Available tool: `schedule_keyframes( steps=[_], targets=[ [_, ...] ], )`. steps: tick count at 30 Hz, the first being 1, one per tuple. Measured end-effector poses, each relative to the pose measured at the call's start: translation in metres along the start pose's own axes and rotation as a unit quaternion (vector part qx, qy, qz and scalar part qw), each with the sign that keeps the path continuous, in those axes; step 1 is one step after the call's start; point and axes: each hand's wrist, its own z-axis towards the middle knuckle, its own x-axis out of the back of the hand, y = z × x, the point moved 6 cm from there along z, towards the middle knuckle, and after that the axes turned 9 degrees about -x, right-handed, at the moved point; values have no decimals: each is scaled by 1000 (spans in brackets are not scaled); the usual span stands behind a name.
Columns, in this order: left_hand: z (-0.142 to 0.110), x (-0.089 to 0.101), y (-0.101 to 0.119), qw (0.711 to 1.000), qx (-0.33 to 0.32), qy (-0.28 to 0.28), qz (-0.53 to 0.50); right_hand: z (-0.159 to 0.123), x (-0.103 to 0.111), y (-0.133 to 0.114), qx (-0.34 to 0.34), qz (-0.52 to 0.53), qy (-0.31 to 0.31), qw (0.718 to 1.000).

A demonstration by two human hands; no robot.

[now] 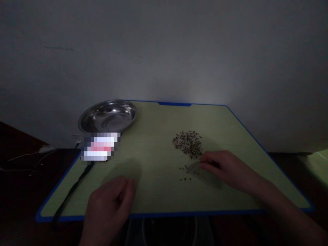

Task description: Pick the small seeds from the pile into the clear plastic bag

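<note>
A loose pile of small dark grains [189, 142], with paler bits among them, lies right of the tabletop's middle. Several stray grains [185, 179] are scattered nearer to me. My right hand [217, 164] is at the pile's near right edge, its thumb and fingers closed on a clear, flat, half-round plastic piece [206, 177] that looks like a protractor. Part of that piece is hidden under the hand. My left hand [110, 201] is a loose fist over the near left edge, apart from the grains; nothing shows in it.
A shiny steel basin [110, 118] stands at the back left. In front of it lies a bright, blurred-out phone-like object [101, 148] with a dark strap [74, 188] running to the near edge. The pale green table [153, 150] has a blue rim; a grey wall stands behind.
</note>
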Motion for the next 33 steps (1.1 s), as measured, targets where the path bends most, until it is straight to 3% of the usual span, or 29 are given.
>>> schedule_keyframes(
  steps=[12, 22, 33],
  targets=[
    [-1, 1, 0, 1000, 1, 6, -14, -6, -3, -1, 5, 10, -17, 1000],
    [-3, -2, -6, 998, 50, -12, -33, 1, -7, -12, 1, 6, -13, 1000],
    [-3, -1, -3, 1000, 17, 0, -18, 5, 4, 2, -14, -30, 29, 999]
  ],
)
